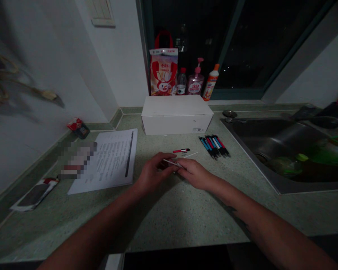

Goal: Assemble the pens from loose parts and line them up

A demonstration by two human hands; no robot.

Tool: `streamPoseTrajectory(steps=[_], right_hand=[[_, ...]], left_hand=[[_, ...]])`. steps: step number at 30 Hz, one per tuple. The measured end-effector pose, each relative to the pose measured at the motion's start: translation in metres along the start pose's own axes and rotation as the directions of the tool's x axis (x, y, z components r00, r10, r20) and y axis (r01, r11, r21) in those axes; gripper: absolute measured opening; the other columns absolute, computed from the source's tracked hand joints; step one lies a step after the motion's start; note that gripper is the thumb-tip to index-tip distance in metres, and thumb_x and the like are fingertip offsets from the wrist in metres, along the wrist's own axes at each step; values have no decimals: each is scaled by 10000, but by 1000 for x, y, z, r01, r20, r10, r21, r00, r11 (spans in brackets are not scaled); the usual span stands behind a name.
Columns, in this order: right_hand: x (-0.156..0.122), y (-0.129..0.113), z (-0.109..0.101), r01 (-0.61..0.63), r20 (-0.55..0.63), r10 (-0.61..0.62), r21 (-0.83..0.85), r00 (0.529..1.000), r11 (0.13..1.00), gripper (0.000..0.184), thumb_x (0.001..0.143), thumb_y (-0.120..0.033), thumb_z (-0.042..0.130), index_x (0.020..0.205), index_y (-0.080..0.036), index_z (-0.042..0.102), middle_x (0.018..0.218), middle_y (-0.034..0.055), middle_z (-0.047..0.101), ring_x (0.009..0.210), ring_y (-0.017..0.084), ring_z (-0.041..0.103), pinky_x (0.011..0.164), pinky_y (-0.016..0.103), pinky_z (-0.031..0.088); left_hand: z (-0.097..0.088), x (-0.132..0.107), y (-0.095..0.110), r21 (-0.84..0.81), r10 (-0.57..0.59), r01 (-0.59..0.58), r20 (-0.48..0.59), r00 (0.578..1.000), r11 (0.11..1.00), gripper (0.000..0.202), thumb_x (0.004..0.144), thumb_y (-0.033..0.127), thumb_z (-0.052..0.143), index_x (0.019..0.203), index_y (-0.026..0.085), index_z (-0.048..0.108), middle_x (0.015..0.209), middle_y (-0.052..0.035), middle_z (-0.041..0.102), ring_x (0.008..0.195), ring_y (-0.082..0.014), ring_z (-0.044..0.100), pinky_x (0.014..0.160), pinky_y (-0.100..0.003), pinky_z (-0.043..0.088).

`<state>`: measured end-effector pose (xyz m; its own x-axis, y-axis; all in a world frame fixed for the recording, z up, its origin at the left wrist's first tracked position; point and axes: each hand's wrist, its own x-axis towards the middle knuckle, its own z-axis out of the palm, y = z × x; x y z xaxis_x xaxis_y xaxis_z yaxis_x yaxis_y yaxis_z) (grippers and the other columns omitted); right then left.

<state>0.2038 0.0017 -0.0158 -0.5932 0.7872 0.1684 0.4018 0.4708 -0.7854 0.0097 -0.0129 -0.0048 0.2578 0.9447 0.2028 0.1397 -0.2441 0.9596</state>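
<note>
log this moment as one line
left hand: pinching thin white rod | right hand: pinching same rod | nearby: red pen part, pen bundle, paper sheet | surface: counter

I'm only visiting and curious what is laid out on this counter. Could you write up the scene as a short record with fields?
Place: speckled green counter below a dark window
Left hand: pinches one end of a thin white rod
Right hand: pinches the rod's other end
Just behind the hands: red pen piece and a second white rod
Right of those: row of pens
Further back: white box
Left: printed papers
Far right: sink
</note>
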Motion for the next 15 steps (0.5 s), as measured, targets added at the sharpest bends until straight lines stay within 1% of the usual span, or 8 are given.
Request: streamPoseTrajectory(steps=[2,5,7,9,10,12,13,15], right_hand=[[1,-1,1,-26,-48,33,145,998,989,261,972,-407,473,818,-211,550,773,12,578,742,163,540,684,289,416],[2,-3,-2,-102,-142,168,385,976,917,383,933,-575,497,821,-215,567,681,-27,497,577,121,437,538,250,351],[3,-4,-8,-118,-204,266,541,942,833,382,886,-602,556,874,-222,591,652,-48,461,501,101,362,467,239,286],[3,-2,-17,-81,-263,321,645,910,760,354,844,-581,614,880,-230,591,629,-63,424,464,92,311,429,235,239],[4,0,-22,-59,-292,331,664,897,745,342,825,-567,637,857,-232,581,624,-67,414,458,89,299,421,234,230],[4,7,-31,-65,-318,342,641,884,765,329,810,-550,648,818,-233,559,627,-66,422,457,87,299,419,234,235],[5,11,-34,-93,-322,343,596,883,797,319,813,-540,642,812,-232,556,633,-62,438,462,88,312,426,235,246],[5,19,-36,-173,-319,318,408,893,896,278,817,-490,639,787,-222,571,631,-51,469,502,101,376,466,237,292]], left_hand=[[-1,0,0,-59,-36,34,-20,999,998,357,792,306,754,1116,177,678,883,-57,706,774,-179,660,724,-327,532],[-2,2,0,-65,-52,46,-82,995,997,333,837,352,705,1108,162,669,837,-48,682,713,-159,623,654,-294,511],[-3,3,-1,-34,-71,68,-117,991,997,288,857,361,672,1067,164,680,770,-27,647,650,-143,582,596,-275,483],[-3,4,-3,-20,-87,85,-144,986,996,255,858,353,661,1033,170,688,717,-10,616,613,-137,558,570,-269,468],[-3,5,-3,-21,-92,90,-152,984,996,245,856,346,660,1027,173,691,703,-6,608,606,-137,554,567,-270,467],[-3,5,-5,-22,-95,92,-160,983,996,230,853,335,658,1021,183,698,689,-5,604,599,-139,552,564,-275,466],[-3,5,-6,-15,-95,94,-160,983,995,222,853,331,657,1017,189,702,686,-7,605,598,-142,553,562,-277,464],[-3,5,-8,5,-92,94,-158,983,996,213,853,333,659,1012,201,708,682,-12,607,599,-148,552,556,-282,454]])
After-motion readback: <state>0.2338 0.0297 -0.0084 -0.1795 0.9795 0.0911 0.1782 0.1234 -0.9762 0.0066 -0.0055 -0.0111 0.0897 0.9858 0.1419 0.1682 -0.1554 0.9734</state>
